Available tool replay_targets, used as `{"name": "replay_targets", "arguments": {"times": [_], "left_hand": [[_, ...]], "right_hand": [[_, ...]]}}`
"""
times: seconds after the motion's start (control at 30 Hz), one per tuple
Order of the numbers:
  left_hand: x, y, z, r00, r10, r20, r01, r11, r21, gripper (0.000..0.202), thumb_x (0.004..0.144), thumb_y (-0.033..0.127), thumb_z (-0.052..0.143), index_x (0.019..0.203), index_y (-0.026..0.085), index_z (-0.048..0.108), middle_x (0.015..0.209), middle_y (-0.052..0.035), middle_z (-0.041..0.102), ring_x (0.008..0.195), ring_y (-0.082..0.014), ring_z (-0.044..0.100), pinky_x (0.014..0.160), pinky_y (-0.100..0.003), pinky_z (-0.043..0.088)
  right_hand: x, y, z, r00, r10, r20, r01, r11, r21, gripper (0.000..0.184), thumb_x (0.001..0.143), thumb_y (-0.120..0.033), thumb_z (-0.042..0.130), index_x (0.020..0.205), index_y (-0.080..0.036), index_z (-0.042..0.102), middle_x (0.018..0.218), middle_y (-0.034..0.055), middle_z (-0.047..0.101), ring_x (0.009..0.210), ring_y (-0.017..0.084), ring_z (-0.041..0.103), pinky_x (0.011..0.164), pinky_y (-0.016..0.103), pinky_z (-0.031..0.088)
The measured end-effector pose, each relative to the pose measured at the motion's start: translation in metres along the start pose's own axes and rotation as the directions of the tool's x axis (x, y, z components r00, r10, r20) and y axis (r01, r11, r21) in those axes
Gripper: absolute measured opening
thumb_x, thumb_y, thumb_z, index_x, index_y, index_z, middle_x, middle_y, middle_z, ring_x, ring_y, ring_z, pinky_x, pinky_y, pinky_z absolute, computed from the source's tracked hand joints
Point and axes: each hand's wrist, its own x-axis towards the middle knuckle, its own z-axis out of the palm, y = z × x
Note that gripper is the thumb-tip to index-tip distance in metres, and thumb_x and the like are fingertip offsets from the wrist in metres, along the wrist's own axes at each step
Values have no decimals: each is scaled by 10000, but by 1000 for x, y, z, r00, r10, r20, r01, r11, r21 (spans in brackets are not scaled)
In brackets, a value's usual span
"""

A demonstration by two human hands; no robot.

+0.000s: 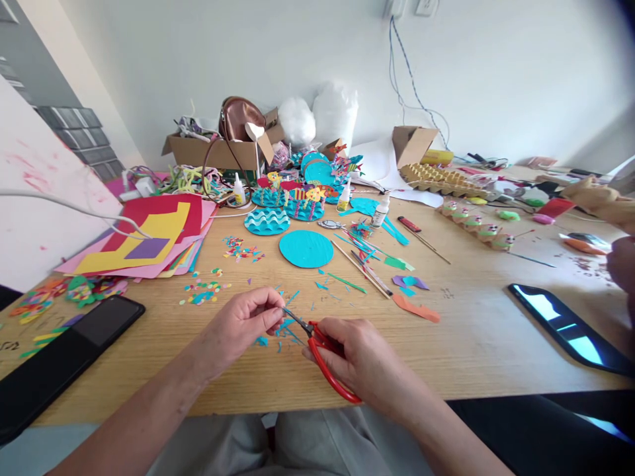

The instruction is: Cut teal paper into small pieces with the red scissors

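My right hand [364, 357] grips red-handled scissors [333, 373] by the loops, with the blades pointing left. The blade tips meet the fingertips of my left hand [258, 320], which is closed in a pinch. What that pinch holds is hidden or too small to name. Blue paper scraps [284, 327] lie on the table under both hands. Beyond them rests a round turquoise disc [306, 248], and behind it stands a turquoise piece with wavy strips [266, 221].
Coloured sheets [149, 231] are stacked at the left, near a black phone [112, 320]. Another phone [565, 327] lies at right, by another person's hand [598, 198]. Glue bottles [380, 211], sticks [362, 268] and an egg carton [441, 178] sit farther back.
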Motion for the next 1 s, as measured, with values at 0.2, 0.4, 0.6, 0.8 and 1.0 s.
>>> {"name": "replay_targets", "arguments": {"times": [0.2, 0.4, 0.6, 0.8, 1.0], "left_hand": [[1, -2, -2, 1000, -16, 27, 16, 1000, -9, 120, 760, 298, 502, 727, 184, 519, 624, 42, 514, 617, -110, 505, 599, -225, 417], [1, -4, -4, 998, -36, 50, 37, 999, -17, 122, 765, 291, 509, 729, 175, 527, 623, 42, 510, 617, -108, 502, 609, -233, 414], [2, -6, -6, 997, -66, 27, 69, 992, -110, 119, 756, 277, 539, 740, 158, 539, 634, 37, 538, 617, -95, 506, 601, -219, 419], [7, -15, -22, 980, -186, -69, 157, 941, -299, 85, 730, 207, 584, 778, 140, 561, 670, 20, 590, 619, -82, 540, 616, -206, 441], [31, -20, -57, 952, -290, -100, 229, 889, -396, 53, 763, 71, 539, 747, 121, 545, 635, 7, 578, 537, -57, 534, 534, -168, 431]], "right_hand": [[0, 1, 1, 1000, 26, 6, -26, 999, -45, 280, 816, -335, 463, 583, -185, 419, 523, -19, 467, 472, 89, 359, 480, 223, 217], [0, 3, 5, 1000, 28, 12, -28, 998, -60, 278, 810, -312, 467, 575, -188, 384, 522, -24, 430, 481, 92, 343, 486, 227, 209], [8, 5, 6, 997, 66, 34, -68, 996, 63, 293, 802, -323, 484, 564, -189, 377, 499, -49, 388, 463, 82, 309, 469, 209, 220], [12, 6, 5, 984, 138, 111, -148, 985, 86, 313, 811, -380, 451, 569, -186, 407, 513, -42, 419, 479, 89, 332, 467, 207, 231], [14, 8, 6, 983, 140, 115, -147, 988, 49, 319, 824, -383, 389, 572, -189, 411, 525, -25, 453, 486, 100, 360, 477, 219, 243]]}}
